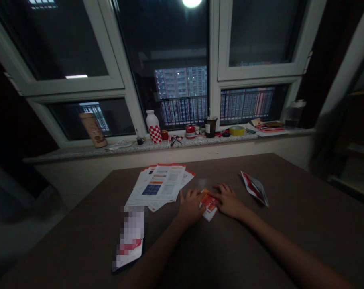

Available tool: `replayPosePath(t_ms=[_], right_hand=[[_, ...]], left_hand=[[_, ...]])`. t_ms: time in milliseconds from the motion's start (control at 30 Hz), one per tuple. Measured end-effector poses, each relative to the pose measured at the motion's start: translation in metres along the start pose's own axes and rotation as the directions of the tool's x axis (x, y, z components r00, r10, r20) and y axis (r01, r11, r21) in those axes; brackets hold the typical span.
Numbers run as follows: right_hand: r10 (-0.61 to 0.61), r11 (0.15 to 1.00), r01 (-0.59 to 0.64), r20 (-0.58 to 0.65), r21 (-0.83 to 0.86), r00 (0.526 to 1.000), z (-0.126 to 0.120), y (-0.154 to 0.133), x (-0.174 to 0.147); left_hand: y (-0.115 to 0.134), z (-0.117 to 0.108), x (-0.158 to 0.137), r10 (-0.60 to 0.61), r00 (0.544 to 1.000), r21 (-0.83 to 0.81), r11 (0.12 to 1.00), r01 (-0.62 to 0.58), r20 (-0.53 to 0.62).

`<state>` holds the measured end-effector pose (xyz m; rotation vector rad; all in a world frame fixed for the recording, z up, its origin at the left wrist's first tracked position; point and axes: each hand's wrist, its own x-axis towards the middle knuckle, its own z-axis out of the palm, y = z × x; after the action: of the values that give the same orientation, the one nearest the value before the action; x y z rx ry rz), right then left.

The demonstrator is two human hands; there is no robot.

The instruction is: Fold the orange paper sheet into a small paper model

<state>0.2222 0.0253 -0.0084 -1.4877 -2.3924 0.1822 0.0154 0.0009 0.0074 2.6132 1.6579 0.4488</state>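
Note:
On the dark tabletop in front of me lies a small folded paper (210, 206), red and orange with a white lower corner. My left hand (190, 208) rests at its left edge, fingers stretched forward and apart, thumb touching the paper. From the right, my right hand (228, 201) lies low with spread fingers, its nearest fingers pressing on the paper's right side. Parts of the paper are covered by both hands. Left of my left hand is a fanned stack of printed sheets (166, 182). A folded red-and-white paper piece (254, 188) stands off to the right.
A pixelated, phone-like object (130, 239) lies near my left forearm on the table (260, 245). Behind, the windowsill (124, 149) bears a checkered bottle (153, 126), a tan tumbler (93, 130), a dark cup (210, 127), yellow tape (236, 131) and a clear jug (294, 114).

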Motion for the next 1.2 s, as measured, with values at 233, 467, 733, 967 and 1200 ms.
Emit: replayPosePath(t_ms=[233,467,733,967,1200], right_hand=[[0.029,0.999,-0.03,0.105,0.015,0.994,0.001,-0.001,0.005],[-0.066,0.992,0.064,0.019,0.113,0.998,-0.003,-0.006,0.001],[-0.026,0.999,0.027,-0.058,0.02,0.998,0.001,-0.008,-0.002],[0.009,0.999,-0.011,-0.043,-0.043,0.999,0.005,-0.012,-0.002],[-0.015,1.0,0.015,-0.065,-0.014,0.998,0.006,-0.007,-0.004]], left_hand=[[-0.002,0.006,0.001,-0.047,0.999,0.014,0.999,0.047,-0.009],[-0.001,-0.001,0.0,-0.044,0.999,-0.049,0.998,0.044,0.008],[-0.003,-0.002,-0.007,-0.063,0.998,-0.065,0.996,0.064,0.018],[-0.005,0.0,-0.006,-0.06,0.997,-0.056,0.996,0.062,0.044],[-0.002,0.006,-0.007,-0.063,0.997,0.004,0.998,0.063,-0.051]])
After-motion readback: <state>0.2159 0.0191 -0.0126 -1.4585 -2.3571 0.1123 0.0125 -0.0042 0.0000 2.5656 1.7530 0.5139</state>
